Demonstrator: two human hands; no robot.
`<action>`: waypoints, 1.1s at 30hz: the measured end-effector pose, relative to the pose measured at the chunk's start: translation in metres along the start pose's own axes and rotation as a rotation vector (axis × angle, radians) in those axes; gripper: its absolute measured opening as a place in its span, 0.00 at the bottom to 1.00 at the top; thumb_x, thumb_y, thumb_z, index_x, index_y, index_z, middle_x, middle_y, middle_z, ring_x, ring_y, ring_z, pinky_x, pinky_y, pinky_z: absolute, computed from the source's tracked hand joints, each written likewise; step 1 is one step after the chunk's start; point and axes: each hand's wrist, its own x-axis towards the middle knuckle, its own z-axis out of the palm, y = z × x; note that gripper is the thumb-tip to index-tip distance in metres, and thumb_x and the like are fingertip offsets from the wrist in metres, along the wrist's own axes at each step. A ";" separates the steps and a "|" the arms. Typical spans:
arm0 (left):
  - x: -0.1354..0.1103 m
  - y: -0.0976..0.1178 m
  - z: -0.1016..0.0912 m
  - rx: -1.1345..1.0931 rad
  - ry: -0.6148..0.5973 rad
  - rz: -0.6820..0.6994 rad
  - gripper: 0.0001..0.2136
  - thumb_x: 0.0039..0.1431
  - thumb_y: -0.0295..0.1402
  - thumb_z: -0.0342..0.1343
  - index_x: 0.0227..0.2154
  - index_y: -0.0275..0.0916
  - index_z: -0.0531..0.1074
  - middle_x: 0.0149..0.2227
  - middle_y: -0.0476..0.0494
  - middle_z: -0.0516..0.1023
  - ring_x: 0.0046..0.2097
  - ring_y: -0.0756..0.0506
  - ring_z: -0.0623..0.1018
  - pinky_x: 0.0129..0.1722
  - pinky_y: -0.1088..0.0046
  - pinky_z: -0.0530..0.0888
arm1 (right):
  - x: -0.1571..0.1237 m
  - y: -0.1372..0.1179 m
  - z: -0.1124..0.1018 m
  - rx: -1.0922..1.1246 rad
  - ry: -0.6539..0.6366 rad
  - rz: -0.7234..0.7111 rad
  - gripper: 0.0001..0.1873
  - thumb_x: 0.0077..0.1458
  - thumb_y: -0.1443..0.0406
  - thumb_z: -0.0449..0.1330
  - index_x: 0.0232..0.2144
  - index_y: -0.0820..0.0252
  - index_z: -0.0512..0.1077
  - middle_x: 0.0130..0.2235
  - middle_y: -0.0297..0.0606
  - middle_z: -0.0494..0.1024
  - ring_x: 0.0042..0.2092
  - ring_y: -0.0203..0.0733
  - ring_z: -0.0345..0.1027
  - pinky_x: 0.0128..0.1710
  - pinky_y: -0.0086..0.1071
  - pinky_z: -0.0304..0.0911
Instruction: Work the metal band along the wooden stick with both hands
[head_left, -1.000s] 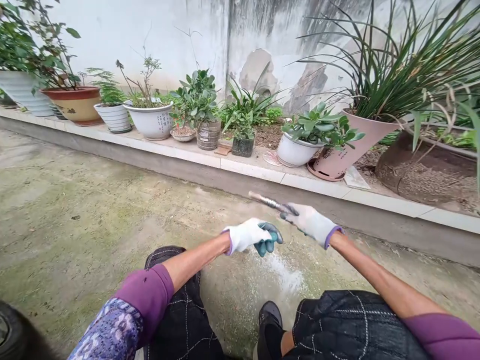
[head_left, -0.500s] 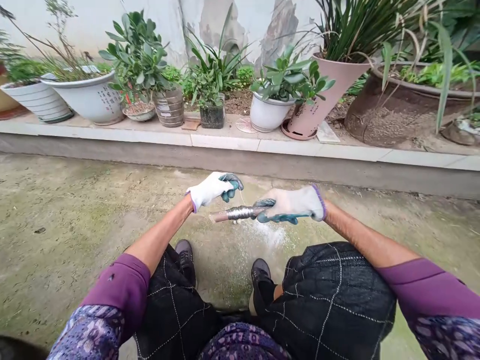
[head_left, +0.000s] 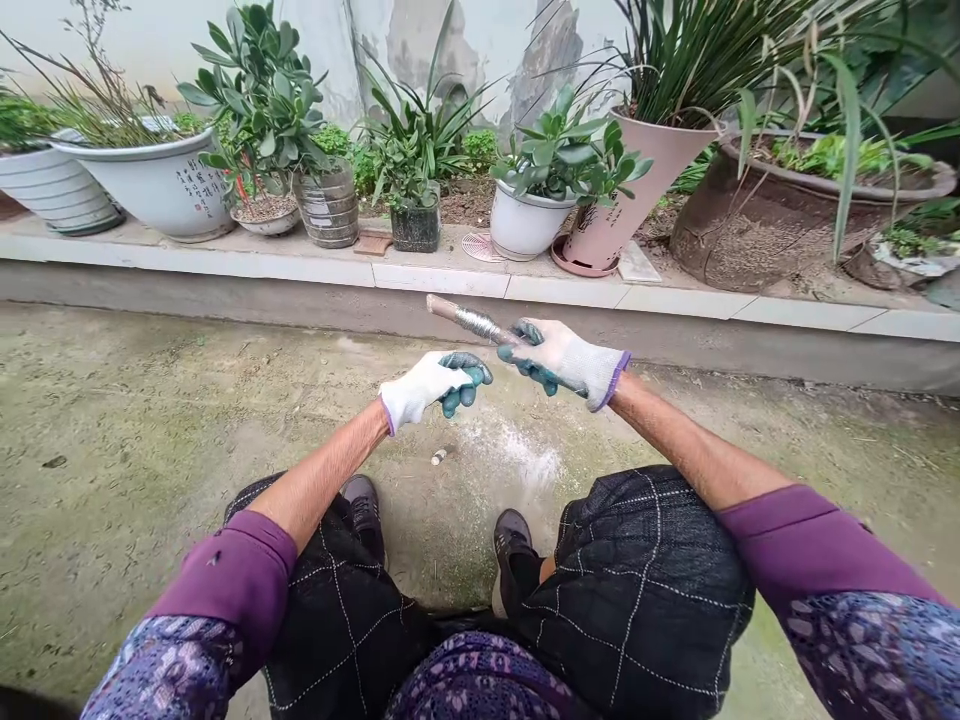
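My right hand (head_left: 564, 360), in a white glove with green fingers, is closed round a short stick (head_left: 469, 318) wound with shiny wire, its free end pointing up and to the left. My left hand (head_left: 435, 383), gloved the same way, is curled shut just below and left of the stick, pinching something too thin to make out. Both hands hover above the concrete ground between my knees. A small pale stub (head_left: 439, 457) lies on the ground beneath them, beside a whitish dusty patch (head_left: 517, 455).
A raised tiled ledge (head_left: 450, 282) runs across the back, lined with several potted plants: a white bowl pot (head_left: 157, 188), a small white pot (head_left: 525, 222), a tilted pink pot (head_left: 626, 195) and a large brown pot (head_left: 757, 215). My feet rest on mossy concrete.
My right hand has swung the stick from level and low to raised, its tip now pointing up-left. My left hand has dropped slightly, and a small stub now shows on the ground.
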 end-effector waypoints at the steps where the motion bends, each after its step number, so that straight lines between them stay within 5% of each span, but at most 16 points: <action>1: -0.004 0.002 -0.002 -0.017 -0.009 0.010 0.09 0.51 0.30 0.58 0.37 0.34 0.75 0.20 0.52 0.72 0.18 0.54 0.68 0.15 0.79 0.66 | 0.002 0.002 0.003 0.013 0.013 0.001 0.07 0.55 0.64 0.60 0.33 0.58 0.64 0.23 0.27 0.64 0.18 0.29 0.54 0.12 0.24 0.54; 7: -0.024 0.014 -0.003 -0.211 -0.049 0.108 0.13 0.51 0.36 0.63 0.37 0.34 0.73 0.22 0.52 0.72 0.19 0.56 0.68 0.19 0.79 0.68 | 0.013 0.021 0.003 -0.051 -0.001 -0.122 0.06 0.51 0.65 0.61 0.32 0.60 0.67 0.25 0.31 0.68 0.24 0.33 0.64 0.19 0.26 0.61; 11: -0.024 0.013 0.002 -0.215 -0.047 0.106 0.14 0.49 0.36 0.64 0.36 0.33 0.73 0.22 0.51 0.73 0.19 0.55 0.69 0.19 0.79 0.69 | 0.012 0.023 -0.001 -0.230 0.105 -0.240 0.09 0.52 0.60 0.62 0.28 0.60 0.70 0.25 0.30 0.67 0.25 0.32 0.61 0.23 0.26 0.57; 14: -0.022 0.011 0.007 -0.172 -0.042 0.085 0.13 0.50 0.35 0.63 0.35 0.32 0.74 0.23 0.50 0.74 0.18 0.55 0.70 0.19 0.78 0.70 | 0.009 0.019 0.001 -0.180 0.127 -0.196 0.10 0.54 0.58 0.60 0.30 0.60 0.71 0.22 0.28 0.64 0.22 0.31 0.56 0.20 0.26 0.53; 18: -0.014 0.005 0.004 -0.135 -0.008 0.067 0.10 0.52 0.32 0.60 0.36 0.33 0.74 0.23 0.49 0.75 0.19 0.54 0.71 0.19 0.77 0.70 | 0.004 0.009 0.002 0.074 0.045 -0.079 0.15 0.54 0.55 0.61 0.36 0.61 0.72 0.22 0.28 0.63 0.19 0.29 0.52 0.14 0.25 0.51; 22: -0.004 -0.004 -0.014 0.056 0.060 0.026 0.06 0.52 0.29 0.58 0.33 0.33 0.75 0.21 0.49 0.74 0.20 0.52 0.71 0.18 0.78 0.69 | -0.009 0.004 0.000 0.257 -0.236 -0.090 0.22 0.53 0.52 0.62 0.42 0.63 0.74 0.21 0.27 0.62 0.17 0.28 0.50 0.12 0.24 0.52; 27: -0.003 -0.011 -0.030 0.219 0.073 -0.013 0.05 0.49 0.23 0.57 0.29 0.34 0.77 0.20 0.51 0.74 0.22 0.54 0.71 0.20 0.82 0.68 | -0.016 0.006 0.013 -0.247 -0.609 -0.129 0.16 0.54 0.53 0.60 0.35 0.60 0.76 0.21 0.29 0.66 0.19 0.30 0.55 0.16 0.25 0.51; 30: -0.004 -0.016 -0.027 0.216 0.079 -0.060 0.07 0.48 0.23 0.58 0.31 0.33 0.77 0.19 0.51 0.73 0.20 0.55 0.69 0.19 0.82 0.66 | 0.000 0.015 0.022 -0.695 -0.461 -0.169 0.10 0.52 0.57 0.62 0.29 0.58 0.76 0.24 0.33 0.71 0.24 0.34 0.60 0.22 0.28 0.52; 33: -0.003 -0.019 -0.017 0.166 0.098 -0.067 0.06 0.50 0.25 0.61 0.33 0.34 0.77 0.20 0.50 0.74 0.20 0.55 0.69 0.19 0.82 0.66 | 0.020 0.025 0.019 -0.795 -0.222 -0.114 0.12 0.54 0.56 0.59 0.32 0.58 0.76 0.26 0.36 0.73 0.27 0.38 0.64 0.25 0.31 0.54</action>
